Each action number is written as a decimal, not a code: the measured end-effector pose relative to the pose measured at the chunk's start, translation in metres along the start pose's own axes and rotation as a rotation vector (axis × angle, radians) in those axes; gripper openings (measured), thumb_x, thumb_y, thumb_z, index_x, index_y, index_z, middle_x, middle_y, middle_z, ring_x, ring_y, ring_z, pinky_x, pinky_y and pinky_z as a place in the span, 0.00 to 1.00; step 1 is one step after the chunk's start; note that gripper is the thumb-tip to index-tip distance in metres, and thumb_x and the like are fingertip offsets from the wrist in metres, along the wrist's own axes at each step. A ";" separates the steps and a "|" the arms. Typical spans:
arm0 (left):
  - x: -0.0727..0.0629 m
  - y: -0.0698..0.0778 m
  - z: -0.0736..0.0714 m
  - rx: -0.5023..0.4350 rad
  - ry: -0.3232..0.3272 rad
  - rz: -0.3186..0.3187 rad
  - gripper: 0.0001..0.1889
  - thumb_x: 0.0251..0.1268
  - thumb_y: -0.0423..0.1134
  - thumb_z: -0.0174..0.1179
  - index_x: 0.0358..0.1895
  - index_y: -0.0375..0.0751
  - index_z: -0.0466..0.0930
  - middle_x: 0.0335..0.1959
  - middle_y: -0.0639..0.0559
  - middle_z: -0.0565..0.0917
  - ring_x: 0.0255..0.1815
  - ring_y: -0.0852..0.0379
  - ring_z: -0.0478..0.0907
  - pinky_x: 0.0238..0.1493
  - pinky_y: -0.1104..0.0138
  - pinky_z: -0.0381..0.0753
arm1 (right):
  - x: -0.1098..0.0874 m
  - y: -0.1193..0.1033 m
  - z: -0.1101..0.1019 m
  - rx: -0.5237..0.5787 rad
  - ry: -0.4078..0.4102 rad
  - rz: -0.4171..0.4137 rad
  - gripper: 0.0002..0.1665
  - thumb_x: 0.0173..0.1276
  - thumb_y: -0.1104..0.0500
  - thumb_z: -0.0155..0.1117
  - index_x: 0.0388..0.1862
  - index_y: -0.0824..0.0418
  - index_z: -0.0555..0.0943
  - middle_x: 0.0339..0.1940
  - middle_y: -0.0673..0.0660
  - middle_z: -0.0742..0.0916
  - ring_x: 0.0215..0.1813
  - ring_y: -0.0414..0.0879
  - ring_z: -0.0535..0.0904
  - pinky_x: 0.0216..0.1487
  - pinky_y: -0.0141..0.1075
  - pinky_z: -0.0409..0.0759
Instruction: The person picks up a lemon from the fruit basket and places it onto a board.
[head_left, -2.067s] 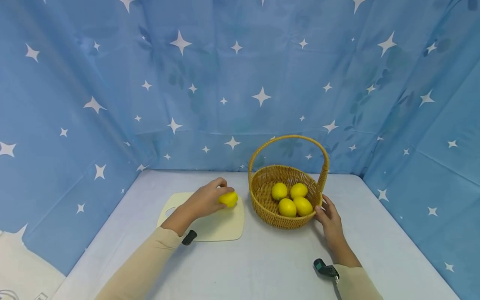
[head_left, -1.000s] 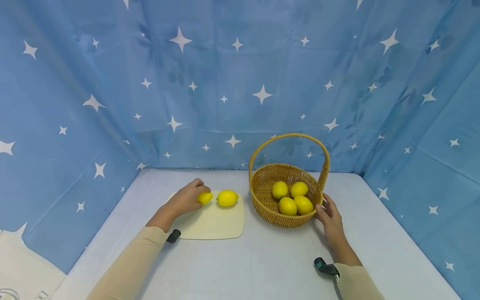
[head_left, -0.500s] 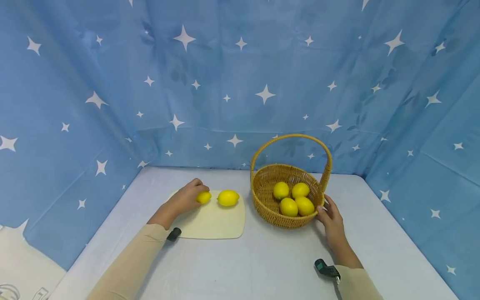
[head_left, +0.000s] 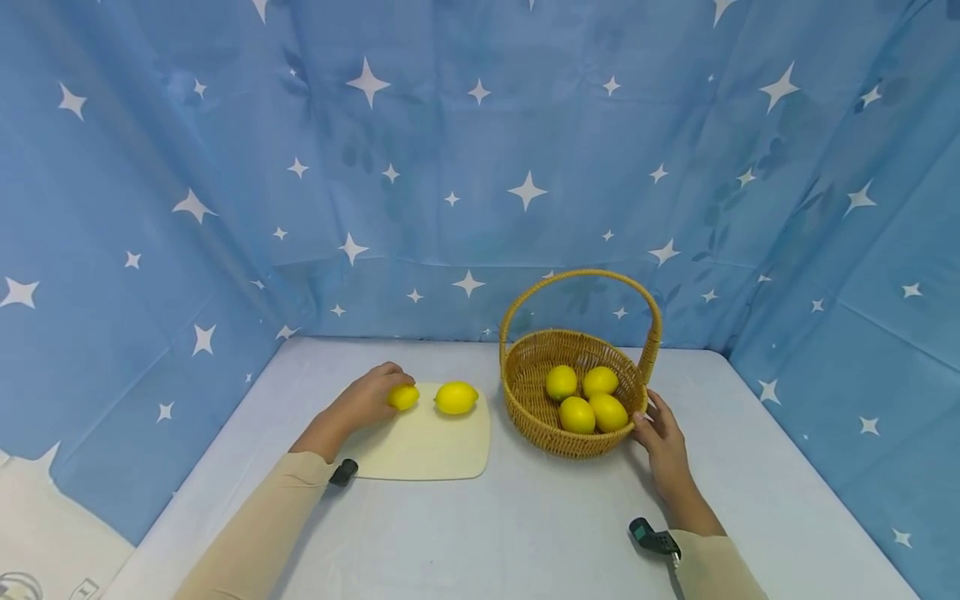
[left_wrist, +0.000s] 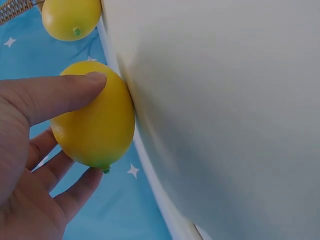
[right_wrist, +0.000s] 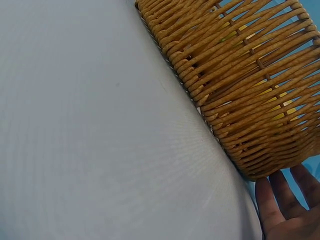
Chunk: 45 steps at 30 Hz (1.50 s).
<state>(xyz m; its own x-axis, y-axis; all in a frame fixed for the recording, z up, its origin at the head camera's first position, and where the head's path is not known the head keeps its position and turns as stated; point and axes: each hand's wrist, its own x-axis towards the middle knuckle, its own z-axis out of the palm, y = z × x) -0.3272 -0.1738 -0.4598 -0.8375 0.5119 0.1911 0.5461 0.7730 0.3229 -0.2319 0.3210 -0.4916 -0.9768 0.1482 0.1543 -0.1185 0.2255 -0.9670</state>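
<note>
My left hand pinches a yellow lemon between thumb and fingers, low over the left part of a cream cutting board. The lemon's green-tipped end points away from the thumb in the left wrist view. Another lemon lies on the board to the right, apart from the hand. My right hand holds the right side of a wicker basket, thumb at its rim and fingers against the outer wall. Several lemons sit inside the basket, grouped towards its right.
The basket's tall arched handle rises above the lemons. A white-covered table lies beneath everything, with a blue star-patterned curtain around its back and sides. Dark wrist cameras sit by both cuffs.
The lemon held at the board's right side now lies there, let go. My left hand has moved left and grips another lemon. The right hand stays on the basket.
</note>
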 end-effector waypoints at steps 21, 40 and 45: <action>0.008 0.057 -0.011 0.034 0.035 0.137 0.25 0.55 0.34 0.72 0.58 0.46 0.80 0.55 0.52 0.77 0.57 0.52 0.73 0.56 0.58 0.75 | 0.010 0.018 -0.005 -0.007 0.007 -0.038 0.39 0.78 0.47 0.49 0.81 0.47 0.47 0.76 0.63 0.59 0.71 0.60 0.63 0.52 0.25 0.75; 0.040 0.158 0.014 0.039 0.016 0.462 0.14 0.67 0.42 0.63 0.55 0.48 0.82 0.50 0.56 0.80 0.49 0.62 0.76 0.49 0.70 0.76 | 0.008 0.014 -0.006 0.000 0.003 -0.038 0.39 0.78 0.48 0.50 0.81 0.48 0.47 0.76 0.64 0.59 0.71 0.61 0.63 0.52 0.25 0.75; 0.051 0.178 0.023 0.010 0.000 0.464 0.15 0.67 0.43 0.63 0.56 0.50 0.82 0.50 0.59 0.80 0.51 0.64 0.75 0.51 0.72 0.75 | 0.004 0.016 -0.003 0.016 -0.004 -0.025 0.38 0.78 0.48 0.49 0.81 0.49 0.47 0.76 0.64 0.59 0.71 0.61 0.62 0.52 0.24 0.75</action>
<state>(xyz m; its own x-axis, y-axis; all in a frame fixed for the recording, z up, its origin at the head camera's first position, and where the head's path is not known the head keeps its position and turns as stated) -0.2726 -0.0016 -0.4137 -0.5046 0.8044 0.3135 0.8633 0.4660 0.1938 -0.2371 0.3284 -0.5062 -0.9742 0.1390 0.1780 -0.1459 0.2141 -0.9658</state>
